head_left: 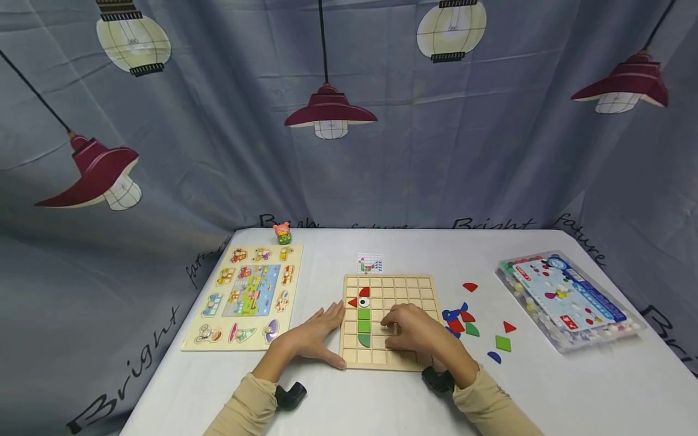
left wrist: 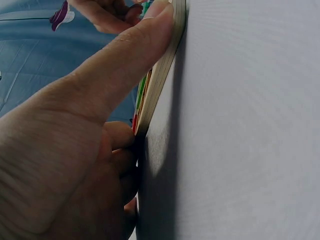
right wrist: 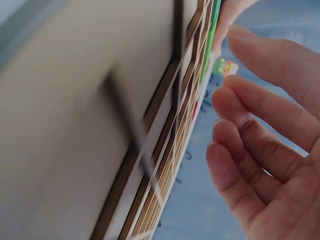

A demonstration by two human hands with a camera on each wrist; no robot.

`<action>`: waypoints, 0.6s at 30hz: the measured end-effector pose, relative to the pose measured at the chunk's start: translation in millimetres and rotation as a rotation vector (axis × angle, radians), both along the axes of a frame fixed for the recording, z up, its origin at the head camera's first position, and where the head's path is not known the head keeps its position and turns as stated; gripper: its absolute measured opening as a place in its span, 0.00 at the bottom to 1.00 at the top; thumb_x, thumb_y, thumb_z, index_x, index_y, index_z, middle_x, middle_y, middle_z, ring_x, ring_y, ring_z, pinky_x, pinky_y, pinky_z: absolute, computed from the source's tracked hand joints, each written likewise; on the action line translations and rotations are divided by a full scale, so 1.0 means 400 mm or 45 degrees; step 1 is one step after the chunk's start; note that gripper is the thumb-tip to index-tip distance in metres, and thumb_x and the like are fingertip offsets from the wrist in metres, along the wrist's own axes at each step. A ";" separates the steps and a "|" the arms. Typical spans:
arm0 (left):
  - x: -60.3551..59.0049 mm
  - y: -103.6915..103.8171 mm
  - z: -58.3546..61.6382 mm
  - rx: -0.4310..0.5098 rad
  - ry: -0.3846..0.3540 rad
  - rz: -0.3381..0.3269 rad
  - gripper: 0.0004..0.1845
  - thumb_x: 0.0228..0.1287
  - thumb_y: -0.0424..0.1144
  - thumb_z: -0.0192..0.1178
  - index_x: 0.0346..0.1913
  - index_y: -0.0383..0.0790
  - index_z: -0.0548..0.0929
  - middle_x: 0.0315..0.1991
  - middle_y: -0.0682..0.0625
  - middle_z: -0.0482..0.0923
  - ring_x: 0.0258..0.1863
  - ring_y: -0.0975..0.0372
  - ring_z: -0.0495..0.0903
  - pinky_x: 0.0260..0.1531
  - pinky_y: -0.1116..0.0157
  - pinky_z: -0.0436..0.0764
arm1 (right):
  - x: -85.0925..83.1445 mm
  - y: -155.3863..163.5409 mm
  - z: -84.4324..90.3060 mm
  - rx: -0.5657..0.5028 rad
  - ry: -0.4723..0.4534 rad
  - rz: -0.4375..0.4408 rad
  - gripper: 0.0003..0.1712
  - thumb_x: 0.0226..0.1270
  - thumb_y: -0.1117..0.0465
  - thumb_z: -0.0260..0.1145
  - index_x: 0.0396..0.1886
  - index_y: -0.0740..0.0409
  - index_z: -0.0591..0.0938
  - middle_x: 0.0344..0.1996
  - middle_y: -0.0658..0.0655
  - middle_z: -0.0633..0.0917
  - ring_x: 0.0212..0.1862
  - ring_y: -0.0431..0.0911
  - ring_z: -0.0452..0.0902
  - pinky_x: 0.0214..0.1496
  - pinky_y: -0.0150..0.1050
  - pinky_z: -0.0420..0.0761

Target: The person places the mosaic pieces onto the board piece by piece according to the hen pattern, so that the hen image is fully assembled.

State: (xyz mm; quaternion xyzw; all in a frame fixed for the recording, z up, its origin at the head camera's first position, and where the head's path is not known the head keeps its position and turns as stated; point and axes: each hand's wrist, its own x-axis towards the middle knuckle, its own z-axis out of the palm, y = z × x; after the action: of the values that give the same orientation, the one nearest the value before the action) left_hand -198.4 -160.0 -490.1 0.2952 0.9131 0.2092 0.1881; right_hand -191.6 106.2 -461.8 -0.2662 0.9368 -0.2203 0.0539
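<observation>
Two beige sleeves are coming in from the bottom edge of the head view, each with a small black camera on the wrist. On the white table (head_left: 382,399) the left hand (head_left: 311,339) is lying flat beside the wooden grid board (head_left: 406,287). Its fingers are straight and close together, and they are pressing against the left edge of the board. From the left wrist view, the thumb (left wrist: 120,65) is lying along the thin side of the board (left wrist: 162,75) and is touching it.

The right hand (head_left: 417,332) is resting on the lower middle part of the board, fingers bent a little and close together. Whether the fingertips are pinching a piece I cannot tell. In the right wrist view the fingers (right wrist: 260,130) are relaxed, a little apart from each other, just beside the grid (right wrist: 170,150).

The board is sitting in the middle of the table, and green squares (head_left: 363,327) are standing in one column on it, under a red piece with an eye (head_left: 361,299).

To the right of the board, loose red, blue and green shapes (head_left: 463,324) are lying on the table. Farther right a clear plastic box (head_left: 567,303) is lying. At the left side a picture puzzle board (head_left: 245,297) is lying, with a small pig toy (head_left: 282,232) behind it. A small pattern card (head_left: 369,263) is lying just behind the grid board.
</observation>
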 end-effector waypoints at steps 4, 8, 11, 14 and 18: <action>-0.001 0.001 0.001 0.008 0.003 0.001 0.66 0.44 0.63 0.73 0.76 0.32 0.48 0.80 0.42 0.40 0.80 0.53 0.39 0.79 0.51 0.43 | 0.006 0.036 0.000 0.009 -0.011 -0.052 0.18 0.46 0.59 0.79 0.40 0.58 0.88 0.32 0.47 0.85 0.32 0.39 0.71 0.32 0.31 0.73; -0.003 -0.001 0.002 0.008 0.004 0.005 0.66 0.43 0.63 0.73 0.77 0.33 0.48 0.80 0.43 0.39 0.80 0.53 0.39 0.79 0.51 0.43 | 0.012 0.074 -0.005 0.007 -0.028 -0.091 0.19 0.47 0.59 0.79 0.41 0.58 0.88 0.31 0.46 0.84 0.33 0.39 0.71 0.33 0.31 0.74; -0.002 -0.003 0.002 0.001 0.008 0.004 0.66 0.43 0.63 0.73 0.77 0.33 0.48 0.80 0.43 0.40 0.80 0.53 0.39 0.79 0.51 0.43 | 0.018 0.104 -0.008 -0.005 -0.035 -0.106 0.19 0.48 0.59 0.79 0.41 0.58 0.87 0.33 0.46 0.85 0.35 0.39 0.73 0.34 0.31 0.76; 0.001 -0.002 0.003 0.010 0.008 0.001 0.65 0.44 0.63 0.73 0.76 0.32 0.48 0.79 0.42 0.40 0.80 0.52 0.40 0.79 0.51 0.44 | 0.022 0.133 -0.006 -0.009 -0.028 -0.108 0.18 0.48 0.59 0.78 0.40 0.58 0.87 0.34 0.46 0.85 0.36 0.39 0.74 0.36 0.31 0.77; 0.005 0.000 0.006 0.030 0.004 -0.006 0.65 0.44 0.62 0.73 0.76 0.31 0.49 0.79 0.41 0.41 0.80 0.52 0.40 0.78 0.50 0.43 | 0.027 0.166 0.000 -0.016 -0.009 -0.121 0.17 0.48 0.59 0.78 0.39 0.57 0.87 0.33 0.46 0.84 0.36 0.39 0.74 0.36 0.31 0.77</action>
State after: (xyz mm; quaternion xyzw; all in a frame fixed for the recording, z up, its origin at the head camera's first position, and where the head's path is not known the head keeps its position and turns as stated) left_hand -196.5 -160.1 -487.8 0.2999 0.9101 0.2192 0.1836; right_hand -180.6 172.7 -462.0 -0.2210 0.9468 -0.2294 0.0452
